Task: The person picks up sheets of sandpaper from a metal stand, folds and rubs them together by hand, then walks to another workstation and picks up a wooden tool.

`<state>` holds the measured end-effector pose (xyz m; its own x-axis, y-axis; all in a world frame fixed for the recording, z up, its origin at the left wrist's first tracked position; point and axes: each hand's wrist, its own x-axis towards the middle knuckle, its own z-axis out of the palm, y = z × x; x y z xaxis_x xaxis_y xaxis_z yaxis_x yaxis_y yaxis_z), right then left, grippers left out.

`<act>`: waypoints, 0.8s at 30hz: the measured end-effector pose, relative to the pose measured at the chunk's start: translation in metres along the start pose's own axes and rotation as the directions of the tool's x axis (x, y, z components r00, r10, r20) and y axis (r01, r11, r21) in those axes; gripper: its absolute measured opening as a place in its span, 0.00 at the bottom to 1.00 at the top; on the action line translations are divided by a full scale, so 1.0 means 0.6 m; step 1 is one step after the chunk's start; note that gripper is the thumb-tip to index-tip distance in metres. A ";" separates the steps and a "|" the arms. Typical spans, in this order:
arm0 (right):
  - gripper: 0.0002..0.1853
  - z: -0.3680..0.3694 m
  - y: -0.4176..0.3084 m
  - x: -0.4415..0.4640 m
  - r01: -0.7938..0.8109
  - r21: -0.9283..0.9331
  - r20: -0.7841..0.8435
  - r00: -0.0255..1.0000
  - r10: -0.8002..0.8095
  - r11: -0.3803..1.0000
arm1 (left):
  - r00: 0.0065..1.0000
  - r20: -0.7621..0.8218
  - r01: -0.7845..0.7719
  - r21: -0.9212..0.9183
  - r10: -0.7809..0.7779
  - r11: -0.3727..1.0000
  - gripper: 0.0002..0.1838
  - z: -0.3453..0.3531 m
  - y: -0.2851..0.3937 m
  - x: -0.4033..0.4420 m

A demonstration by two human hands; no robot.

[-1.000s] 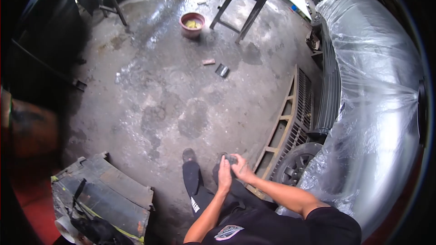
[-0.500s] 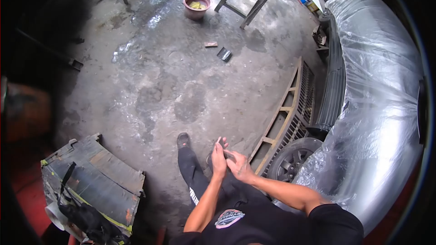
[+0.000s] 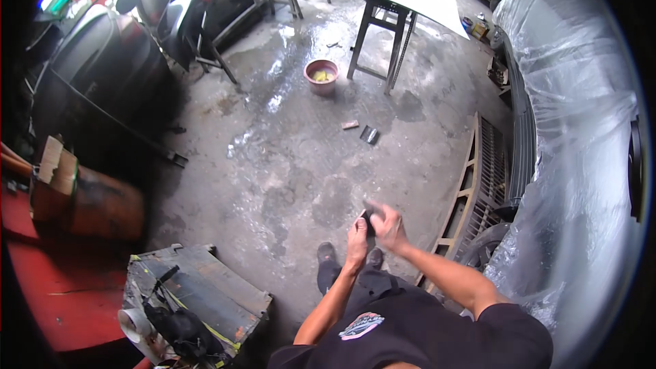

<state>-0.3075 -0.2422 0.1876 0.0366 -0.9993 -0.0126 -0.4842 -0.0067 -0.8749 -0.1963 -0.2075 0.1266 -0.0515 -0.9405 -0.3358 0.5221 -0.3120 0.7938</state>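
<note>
A floor (image 3: 225, 212) spreads below, with a plastic sheet (image 3: 577, 137) along the right and a slatted grille (image 3: 490, 172) beside it. Farther out stands a tub (image 3: 323, 89). The right hand (image 3: 391, 229) is half curled, its fingers blurred and spread a little toward the left hand; whether it grips anything, I cannot tell. The left hand (image 3: 357, 240), thumb up, is closed on a dark piece (image 3: 370, 223). That piece sits between the two hands, above the floor and in front of the person's body. Its visible strip runs lengthwise away from the body, far end toward the tub; the hands hide the rest, so its full long axis is unclear.
</note>
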 end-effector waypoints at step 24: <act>0.19 -0.133 -0.059 -0.043 0.364 0.037 -0.172 0.920 -0.353 0.931 | 0.929 -0.068 -0.366 -0.041 0.363 0.930 0.27 0.131 0.123 0.032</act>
<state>-0.3612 -0.2194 0.2573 0.0542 -0.9232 0.3805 -0.4046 -0.3687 -0.8369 -0.2256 -0.2592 0.2189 0.1996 -0.9781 -0.0586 0.5391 0.0597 0.8402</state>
